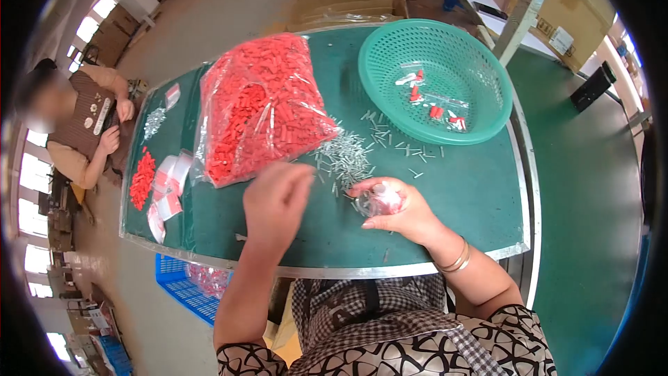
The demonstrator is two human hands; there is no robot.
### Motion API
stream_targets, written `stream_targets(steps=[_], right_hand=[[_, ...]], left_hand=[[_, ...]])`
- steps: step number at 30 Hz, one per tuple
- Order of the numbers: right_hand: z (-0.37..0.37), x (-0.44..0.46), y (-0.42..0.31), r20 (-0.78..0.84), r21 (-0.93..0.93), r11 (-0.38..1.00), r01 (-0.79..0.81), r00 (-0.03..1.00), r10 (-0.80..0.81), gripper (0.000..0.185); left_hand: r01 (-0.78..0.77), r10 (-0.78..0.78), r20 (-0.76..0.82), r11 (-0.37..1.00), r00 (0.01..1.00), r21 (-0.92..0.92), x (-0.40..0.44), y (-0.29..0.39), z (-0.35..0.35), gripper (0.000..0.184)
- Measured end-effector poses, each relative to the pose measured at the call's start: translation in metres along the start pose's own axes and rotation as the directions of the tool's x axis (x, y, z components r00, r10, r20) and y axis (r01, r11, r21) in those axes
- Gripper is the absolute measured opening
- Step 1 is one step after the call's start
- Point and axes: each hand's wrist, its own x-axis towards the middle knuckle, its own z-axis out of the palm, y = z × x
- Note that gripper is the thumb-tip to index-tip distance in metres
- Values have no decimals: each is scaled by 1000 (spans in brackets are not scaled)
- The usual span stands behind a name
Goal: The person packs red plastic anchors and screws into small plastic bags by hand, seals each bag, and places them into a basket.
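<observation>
My right hand [410, 214] is wrapped round a small clear plastic bag [379, 200], crumpled, with something reddish showing through. My left hand [278, 202] is closed and a little blurred, above the table by the lower edge of a big clear bag of red wall plugs [268, 111]. Whatever its fingers hold, if anything, is hidden. Between the big bag and my right hand lies a loose pile of silvery screws [344, 157], with strays scattered to the right. A green perforated basket [376, 87] at the back right contains several small filled packets [437, 111].
On the table's left stand a small heap of red plugs [142, 179], printed packets [167, 188] and another screw pile [154, 122]. A person [90, 111] sits beyond that side. A blue crate [177, 285] is below the front edge; a metal post [525, 10] rises behind the basket.
</observation>
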Motion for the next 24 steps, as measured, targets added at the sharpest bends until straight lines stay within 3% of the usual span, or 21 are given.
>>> stream_targets(steps=[3, 4, 6, 7, 9, 11, 14, 17, 20, 24], right_hand=[[1, 0, 3, 47, 32, 993, 113, 992, -114, 55], [-1, -1, 0, 82, 188, 982, -3, 997, -12, 55], [-6, -4, -11, 191, 457, 855, -243, 966, 172, 56], [-8, -4, -6, 226, 575, 781, -243, 965, 133, 58], [-9, -1, 3, 208, 405, 895, -186, 972, 108, 58], [-4, 2, 10, 169, 85, 990, 108, 978, -121, 57], [-3, -1, -4, 120, -72, 997, -7, 993, 15, 56], [-7, 2, -2, 106, -69, 998, 15, 994, -8, 55], [-6, 3, 2, 128, -12, 999, 32, 991, -30, 55], [-5, 1, 1, 124, 49, 999, -14, 992, 8, 55]], left_hand=[[316, -340, -261, 940, 903, -128, 0, -58, -14, 11], [375, -406, -314, 914, 858, -157, 4, -80, -22, 12], [303, -257, -299, 946, 919, 120, 14, -120, -33, 14], [255, -183, -276, 934, 944, 251, 20, -137, -36, 15], [189, -143, -152, 915, 978, 357, 32, -170, -32, 17], [83, -95, -7, 832, 995, 549, 42, -188, -28, 26], [27, -133, 105, 733, 986, 679, 53, -179, -26, 23], [-6, -201, 208, 704, 957, 711, 64, -188, -20, 11], [-144, -13, 209, 679, 978, 720, 63, -204, -16, 9], [-127, -31, 207, 702, 978, 701, 60, -199, -18, 11]])
